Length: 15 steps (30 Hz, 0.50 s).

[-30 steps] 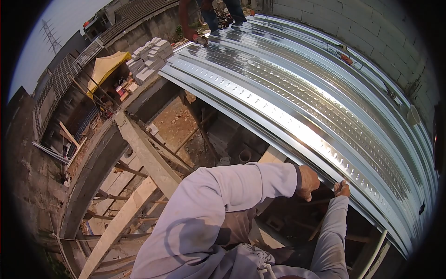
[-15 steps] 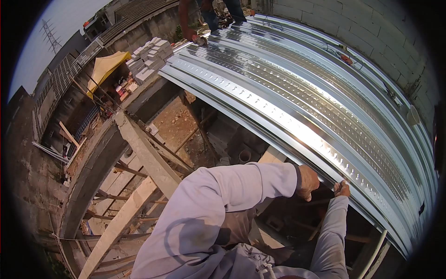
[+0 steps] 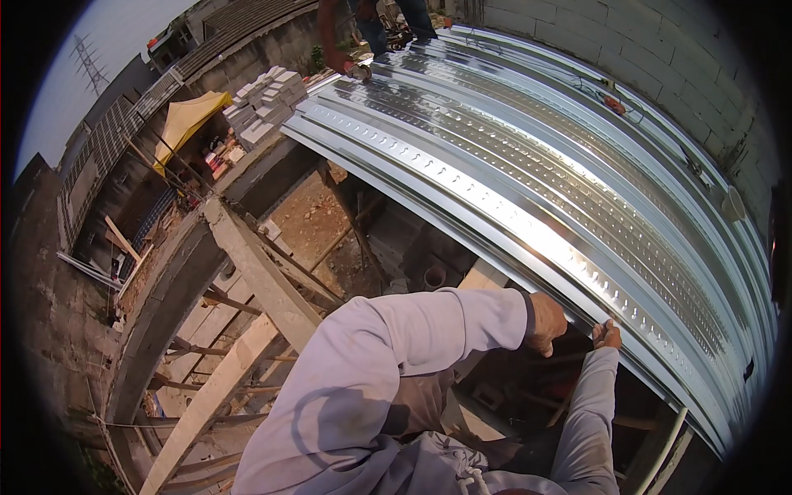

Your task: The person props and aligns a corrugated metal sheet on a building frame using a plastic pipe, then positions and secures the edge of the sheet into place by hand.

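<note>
Corrugated, shiny metal decking sheet (image 3: 495, 216) with rows of punched marks stretches diagonally in front of me, its near edge over an open gap. My left hand (image 3: 546, 323) reaches across from the left, fingers curled at that near edge. A short way to its right, my right hand (image 3: 608, 334) comes up from below and is closed on the same edge, thumb side up. The undersides of both grips are partly hidden. Long light sleeves cover both arms.
Below the edge lies a deep opening with timber and rubble. Concrete beams (image 3: 260, 260) and a plank (image 3: 210, 404) cross it on the left. Another person's hand (image 3: 340, 63) holds a tool at the sheets' far end. A block wall (image 3: 627, 49) borders the right.
The other person's hand and tool at the far end have shifted slightly to the right. My two hands stay at the sheet's edge.
</note>
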Available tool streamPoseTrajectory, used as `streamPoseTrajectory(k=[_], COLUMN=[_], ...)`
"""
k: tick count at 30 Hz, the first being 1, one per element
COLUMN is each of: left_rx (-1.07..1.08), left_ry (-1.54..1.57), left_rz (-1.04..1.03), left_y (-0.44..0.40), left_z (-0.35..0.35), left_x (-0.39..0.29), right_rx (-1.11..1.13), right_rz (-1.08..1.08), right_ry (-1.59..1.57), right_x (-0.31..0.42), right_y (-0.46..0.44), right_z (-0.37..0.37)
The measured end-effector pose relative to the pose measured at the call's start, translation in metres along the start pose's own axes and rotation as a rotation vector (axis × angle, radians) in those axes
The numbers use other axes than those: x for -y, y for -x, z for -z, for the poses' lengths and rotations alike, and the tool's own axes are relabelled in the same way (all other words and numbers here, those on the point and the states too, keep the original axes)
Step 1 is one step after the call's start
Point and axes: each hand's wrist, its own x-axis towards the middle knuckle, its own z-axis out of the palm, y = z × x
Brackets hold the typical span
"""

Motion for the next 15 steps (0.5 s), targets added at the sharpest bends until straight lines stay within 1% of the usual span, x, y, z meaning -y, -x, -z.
streamPoseTrajectory(k=[6, 9, 15], left_rx=[0.013, 0.024, 0.016], left_ry=[-0.003, -0.007, -0.001], left_rz=[-0.008, -0.011, -0.002], left_y=[0.000, -0.003, -0.001], left_z=[0.000, -0.001, 0.000], left_x=[0.000, 0.001, 0.000], right_rx=[-0.007, 0.039, 0.016], right_rz=[0.000, -0.008, 0.009], right_ry=[-0.014, -0.052, -0.051], right_x=[0.001, -0.003, -0.001], right_y=[0.003, -0.006, 0.000], right_z=[-0.002, 0.002, 0.000])
